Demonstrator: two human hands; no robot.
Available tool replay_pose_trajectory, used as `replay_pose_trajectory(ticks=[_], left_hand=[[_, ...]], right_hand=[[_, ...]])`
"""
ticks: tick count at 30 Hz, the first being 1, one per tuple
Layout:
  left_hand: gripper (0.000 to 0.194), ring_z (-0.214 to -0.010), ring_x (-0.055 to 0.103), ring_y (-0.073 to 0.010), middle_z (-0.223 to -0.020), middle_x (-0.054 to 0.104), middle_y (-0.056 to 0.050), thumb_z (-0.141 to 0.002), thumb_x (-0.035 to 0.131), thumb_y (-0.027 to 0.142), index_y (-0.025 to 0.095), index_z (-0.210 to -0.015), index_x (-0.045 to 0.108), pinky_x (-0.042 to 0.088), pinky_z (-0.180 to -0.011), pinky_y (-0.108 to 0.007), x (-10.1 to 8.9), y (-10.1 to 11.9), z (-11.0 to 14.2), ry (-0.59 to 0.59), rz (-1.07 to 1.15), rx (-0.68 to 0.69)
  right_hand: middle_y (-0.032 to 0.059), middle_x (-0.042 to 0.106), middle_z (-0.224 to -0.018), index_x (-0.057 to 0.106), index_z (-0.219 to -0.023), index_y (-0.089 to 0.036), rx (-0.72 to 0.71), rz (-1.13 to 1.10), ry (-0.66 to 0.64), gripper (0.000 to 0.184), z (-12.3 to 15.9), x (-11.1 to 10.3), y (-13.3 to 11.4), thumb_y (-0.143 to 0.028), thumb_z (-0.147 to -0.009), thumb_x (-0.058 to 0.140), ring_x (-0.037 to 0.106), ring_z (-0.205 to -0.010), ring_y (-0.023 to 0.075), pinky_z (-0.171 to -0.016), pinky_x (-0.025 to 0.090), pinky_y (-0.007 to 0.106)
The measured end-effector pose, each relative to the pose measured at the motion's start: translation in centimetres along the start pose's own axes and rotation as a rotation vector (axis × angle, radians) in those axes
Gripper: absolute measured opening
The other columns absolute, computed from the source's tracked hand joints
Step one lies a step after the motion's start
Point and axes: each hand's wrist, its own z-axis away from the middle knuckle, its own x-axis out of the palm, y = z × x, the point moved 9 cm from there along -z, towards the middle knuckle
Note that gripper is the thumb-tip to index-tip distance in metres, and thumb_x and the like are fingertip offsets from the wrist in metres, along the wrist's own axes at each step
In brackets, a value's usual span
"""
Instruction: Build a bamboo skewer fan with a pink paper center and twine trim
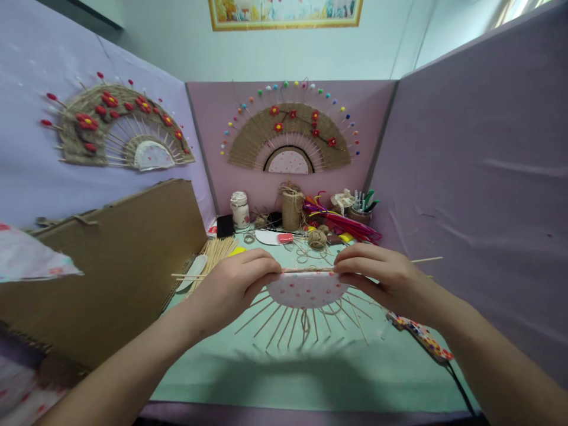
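Note:
Between my two hands hangs a half-round fan base [307, 290], covered in white cloth with pink dots. Its straight edge faces up, and thin wooden sticks [284, 325] fan out from its curved side toward me. A strand of twine [308, 270] runs along the straight edge. My left hand [242, 283] pinches the left corner, thumb below and fingers above. At the right corner my right hand [377, 273] pinches in the same way. A loop of twine [305, 324] dangles among the sticks. Some stick ends poke out beyond both hands.
A glue gun [423, 338] with a flowered body and black cord lies at right. Behind are loose sticks [217, 254], a twine ball [316, 238], a twine spool [291, 210], a white jar [240, 210] and coloured pipe cleaners [341, 222]. Cardboard [115, 260] stands at left.

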Motion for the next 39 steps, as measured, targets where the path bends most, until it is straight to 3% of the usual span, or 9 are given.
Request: replay_pose_trajectory(ticks=[7, 13, 21, 28, 39], left_hand=[[0.011, -0.084, 0.061, -0.0117, -0.093, 0.066, -0.004, -0.092, 0.053, 0.013, 0.017, -0.096, 0.063, 0.048, -0.075, -0.023, 0.4, 0.2, 0.1, -0.042, 0.033, 0.012], [0.011, -0.084, 0.061, -0.0120, -0.093, 0.065, -0.003, -0.092, 0.053, 0.014, 0.017, -0.096, 0.063, 0.049, -0.075, -0.023, 0.5, 0.0, 0.2, -0.040, 0.028, -0.003], [0.012, -0.084, 0.061, -0.0128, -0.092, 0.065, -0.004, -0.091, 0.052, 0.012, 0.018, -0.095, 0.063, 0.049, -0.075, -0.024, 0.3, 0.1, 0.2, -0.035, 0.034, 0.002], [0.016, -0.088, 0.061, -0.0142, -0.097, 0.065, -0.005, -0.094, 0.048, 0.014, 0.019, -0.101, 0.062, 0.049, -0.077, -0.026, 0.7, -0.1, 0.2, -0.084, 0.053, -0.027], [0.026, -0.089, 0.057, -0.0135, -0.099, 0.058, -0.004, -0.095, 0.044, 0.014, 0.023, -0.111, 0.062, 0.047, -0.077, -0.025, 1.3, 0.2, 0.0, -0.212, 0.062, -0.058]], right_hand=[[0.0066, 0.067, -0.096, 0.059, -0.093, -0.021, 0.041, 0.080, -0.012, 0.003, -0.9, -0.1, -0.4, -0.023, -0.092, 0.057, 0.060, -0.093, 0.0199, -0.086, 0.043, 0.038], [0.0073, 0.067, -0.101, 0.061, -0.108, -0.021, 0.020, 0.104, -0.054, 0.016, -2.3, 1.2, -1.5, -0.026, -0.095, 0.053, 0.057, -0.097, 0.0204, -0.090, 0.035, 0.040], [0.0068, 0.066, -0.091, 0.064, -0.094, -0.018, -0.010, 0.071, -0.062, 0.020, -3.4, 1.9, -2.0, -0.023, -0.098, 0.045, 0.054, -0.088, 0.0182, -0.080, 0.040, 0.035], [0.0086, 0.061, -0.093, 0.064, -0.101, -0.018, 0.020, 0.011, -0.100, 0.024, -3.0, 2.3, -1.6, -0.023, -0.099, 0.040, 0.053, -0.088, 0.0179, -0.073, 0.045, 0.031], [0.0081, 0.061, -0.095, 0.062, -0.104, -0.018, 0.012, 0.027, -0.118, 0.019, -3.1, 2.4, -1.8, -0.022, -0.098, 0.043, 0.053, -0.091, 0.0189, -0.076, 0.044, 0.032]])
